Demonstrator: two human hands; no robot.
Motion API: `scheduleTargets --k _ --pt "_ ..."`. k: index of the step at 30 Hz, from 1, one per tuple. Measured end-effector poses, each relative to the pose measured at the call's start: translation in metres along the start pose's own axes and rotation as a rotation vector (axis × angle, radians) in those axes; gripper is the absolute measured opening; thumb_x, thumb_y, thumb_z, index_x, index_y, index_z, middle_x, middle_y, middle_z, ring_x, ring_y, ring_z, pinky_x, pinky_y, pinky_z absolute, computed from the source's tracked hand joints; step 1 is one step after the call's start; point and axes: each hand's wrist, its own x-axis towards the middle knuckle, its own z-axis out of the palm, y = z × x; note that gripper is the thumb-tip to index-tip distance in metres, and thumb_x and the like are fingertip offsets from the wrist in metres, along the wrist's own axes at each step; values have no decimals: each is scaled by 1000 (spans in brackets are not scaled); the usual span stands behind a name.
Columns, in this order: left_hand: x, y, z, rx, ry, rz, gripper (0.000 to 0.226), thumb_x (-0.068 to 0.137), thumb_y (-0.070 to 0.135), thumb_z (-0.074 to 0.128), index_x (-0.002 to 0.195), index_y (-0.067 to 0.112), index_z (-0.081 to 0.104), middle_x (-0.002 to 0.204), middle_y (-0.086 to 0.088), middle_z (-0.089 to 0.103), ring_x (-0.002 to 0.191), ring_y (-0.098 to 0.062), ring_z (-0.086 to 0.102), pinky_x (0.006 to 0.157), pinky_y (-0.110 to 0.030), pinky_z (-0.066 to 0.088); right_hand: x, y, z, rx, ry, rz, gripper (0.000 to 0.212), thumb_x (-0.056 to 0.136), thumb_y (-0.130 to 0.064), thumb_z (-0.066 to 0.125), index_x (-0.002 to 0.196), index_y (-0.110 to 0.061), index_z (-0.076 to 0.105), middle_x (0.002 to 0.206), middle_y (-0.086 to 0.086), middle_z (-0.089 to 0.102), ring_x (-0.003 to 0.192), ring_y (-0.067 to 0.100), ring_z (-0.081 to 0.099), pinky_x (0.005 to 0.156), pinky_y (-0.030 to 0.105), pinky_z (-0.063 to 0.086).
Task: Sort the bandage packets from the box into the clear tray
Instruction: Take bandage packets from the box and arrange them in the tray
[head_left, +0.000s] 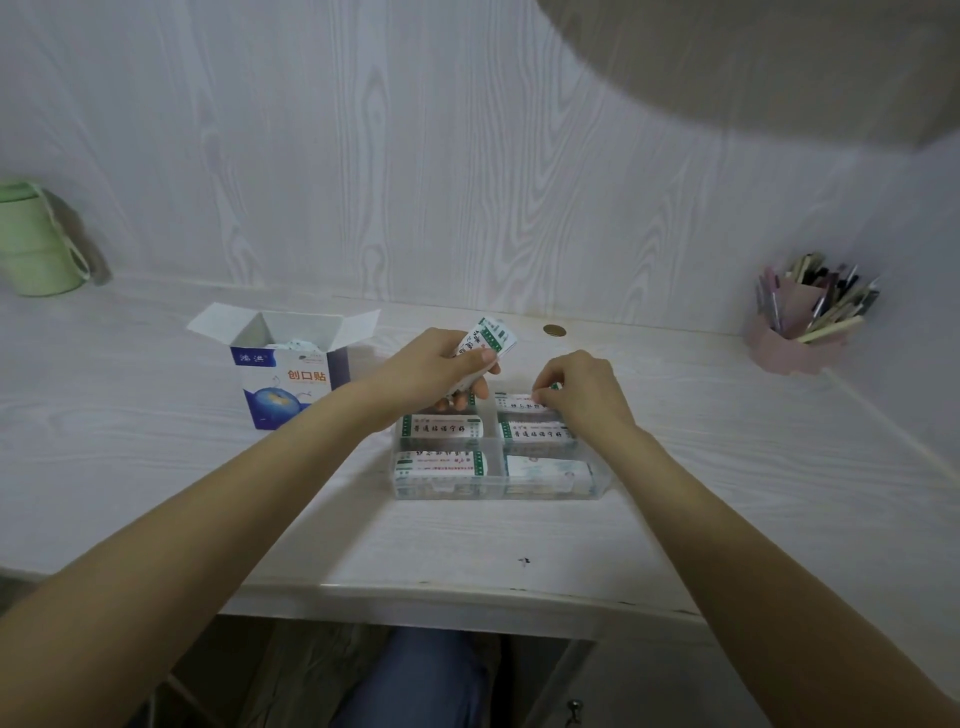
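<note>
The left hand (441, 366) grips a small stack of white bandage packets with green print (485, 343), thumb curled over the top, holding them tilted just above the far left corner of the clear plastic divided tray (496, 491). The right hand (579, 389) reaches down into the far right compartment of that tray, its fingertips (540, 397) pinching a white and green packet (519, 402) that lies there. Under and just nearer than the 2 hands, the other compartments hold more of the same packets: 1 stack (441, 428) below the left hand, another (441, 464) nearer still, 1 (535, 434) just nearer than the right hand, and a paler stack (548, 467) at the near right. To the left of the left hand stands the open blue and white cardboard box (288, 371), flaps spread, with white packets showing inside. Everything rests on a pale wood-grain desk (156, 467). Far to the right of the right hand sits a pink pen holder full of pens (802, 332); far to the left is a light green lidded container (36, 239).
</note>
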Motion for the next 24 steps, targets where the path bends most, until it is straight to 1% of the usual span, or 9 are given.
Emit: scheduleTargets --k 3,6,9,11,14,17,19,22,24 --pt "0 1 0 -10 -2 0 25 100 27 45 99 7 61 70 2 64 46 -4 51 43 -16 39 0 -1 -1 -38 -33 -1 8 83 -9 68 79 -13 73 85 1 69 83 15 60 72 27 45" --pt "-2 1 1 -40 -7 -21 23 99 27 46 99 8 60 72 2 65 46 -4 51 43 -16 39 -1 -5 -5 6 20 -18 8 85 -15 67 82 -15 74 87 -1 70 81 11 57 70 23 41" --pt "-3 0 5 -75 -16 -42 18 96 23 53 100 7 60 73 1 67 46 -5 50 44 -17 38 -11 -18 -17 571 82 -8 14 90 -28 63 87 -17 72 83 -4 68 71 5 58 65 18 42" --pt "-3 0 8 -72 -37 -28 13 94 21 58 99 9 61 73 0 68 46 -5 49 45 -18 38 -18 -26 -24 754 11 -21 12 86 -28 68 87 -16 70 81 -2 69 68 7 61 59 17 46" --pt "-5 4 14 -91 -72 15 6 92 22 60 95 18 62 72 2 68 48 -4 50 48 -18 38 -24 -28 -25 769 -56 -44 17 77 -12 77 90 -4 70 78 10 71 62 11 63 54 17 48" --pt "-8 6 19 -176 -78 -18 24 98 33 46 104 16 62 76 1 70 51 -5 52 48 -16 40 -26 -23 -24 858 -47 -7 19 74 -4 78 92 -2 70 78 13 72 67 16 69 64 22 54" --pt "-7 5 21 -224 -44 -60 31 101 30 39 107 10 62 74 -1 71 49 -6 53 43 -16 38 -28 -20 -24 894 -36 -3 20 73 0 78 90 -6 69 78 11 73 71 20 71 68 24 56" --pt "-4 7 19 -198 45 -89 27 99 25 47 102 4 64 61 2 65 44 -5 54 42 -18 40 -30 -18 -21 900 -11 0 24 72 -1 79 91 -10 68 77 8 73 71 18 71 69 24 56" --pt "-3 10 16 -235 88 -101 16 96 21 54 98 9 65 61 2 69 46 -6 60 41 -17 42 -30 -18 -20 859 28 -5 27 71 -6 80 95 -12 68 81 8 72 74 18 70 73 27 57"
